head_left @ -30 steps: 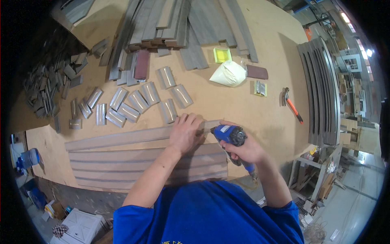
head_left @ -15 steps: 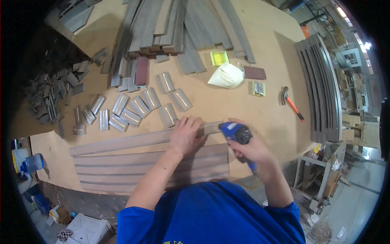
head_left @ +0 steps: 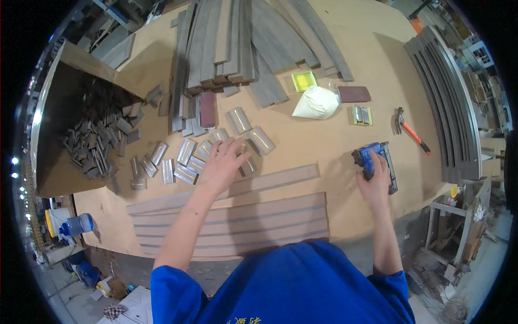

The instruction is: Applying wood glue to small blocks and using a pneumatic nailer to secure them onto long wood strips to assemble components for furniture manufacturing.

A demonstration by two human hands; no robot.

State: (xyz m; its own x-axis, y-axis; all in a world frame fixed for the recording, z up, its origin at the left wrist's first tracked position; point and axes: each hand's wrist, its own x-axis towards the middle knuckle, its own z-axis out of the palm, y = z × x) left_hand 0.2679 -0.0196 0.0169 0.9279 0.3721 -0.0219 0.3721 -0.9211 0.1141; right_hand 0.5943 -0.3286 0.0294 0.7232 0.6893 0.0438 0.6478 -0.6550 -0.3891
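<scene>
Fingers of the left hand (head_left: 224, 162) were spread, reaching over short curved pieces (head_left: 186, 159) at ten o'clock on the bench (head_left: 318, 137); the right hand (head_left: 374, 181) gripped the blue nailer (head_left: 372, 156). Long strips (head_left: 232, 221) lay assembled; many pieces seemingly remained.

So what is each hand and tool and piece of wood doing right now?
left hand: open, fingers spread over the small curved blocks
right hand: resting on the blue nail gun
blue nail gun: lying on the table
long strips: flat, side by side
hammer: lying untouched
white bag: slumped
</scene>
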